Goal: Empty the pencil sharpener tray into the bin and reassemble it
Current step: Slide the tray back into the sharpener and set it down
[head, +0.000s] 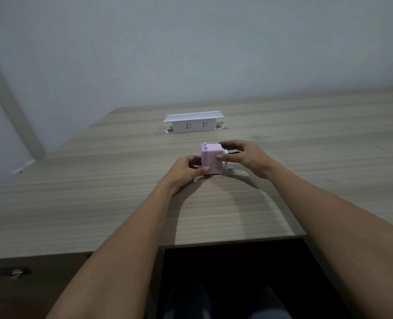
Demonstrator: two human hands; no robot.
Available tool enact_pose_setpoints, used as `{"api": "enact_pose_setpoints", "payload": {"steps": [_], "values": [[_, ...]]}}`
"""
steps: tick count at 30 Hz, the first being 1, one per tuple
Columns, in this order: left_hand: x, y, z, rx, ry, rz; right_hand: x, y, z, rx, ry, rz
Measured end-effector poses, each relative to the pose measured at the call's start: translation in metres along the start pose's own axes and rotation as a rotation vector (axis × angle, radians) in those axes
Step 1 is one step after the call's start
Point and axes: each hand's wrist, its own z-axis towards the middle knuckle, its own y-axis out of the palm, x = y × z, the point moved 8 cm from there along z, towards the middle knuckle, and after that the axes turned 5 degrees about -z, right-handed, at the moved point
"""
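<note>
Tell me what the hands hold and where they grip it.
Both hold the small pink plastic box-shaped pencil sharpener on the wooden table: left hand at its lower left end, right hand around its right, crank end.

Sharpener: pink pencil sharpener (211, 159) standing on the wooden desk (99, 180).
Left hand (186, 171): gripping its 9 o'clock side.
Right hand (244, 156): holding its 3 o'clock side.
Socket box (193, 122): white, at 12 o'clock, apart.

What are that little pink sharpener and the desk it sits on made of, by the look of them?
The pink sharpener looks like moulded plastic: one even pastel colour, matte, with crisp boxy edges. The desk shows a pale streaked wood grain with a flat low sheen, so probably laminate or veneer rather than solid wood, though the picture cannot settle that.
</note>
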Motion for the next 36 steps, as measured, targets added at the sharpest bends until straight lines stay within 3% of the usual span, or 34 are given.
{"api": "enact_pose_setpoints", "payload": {"steps": [5, 11, 23, 36], "values": [[0.001, 0.004, 0.0, 0.042, 0.029, -0.036, 0.02, 0.007, -0.015, -0.059, 0.031, 0.142], [0.008, 0.012, 0.022, 0.081, 0.062, -0.018, 0.024, -0.012, 0.005, -0.035, 0.028, 0.123], [0.026, 0.004, 0.173, 0.121, 0.104, 0.036, 0.06, -0.073, 0.147, 0.173, -0.029, 0.062], [-0.03, -0.004, 0.276, 0.171, 0.044, 0.064, 0.116, -0.076, 0.229, 0.131, 0.007, 0.108]]}}
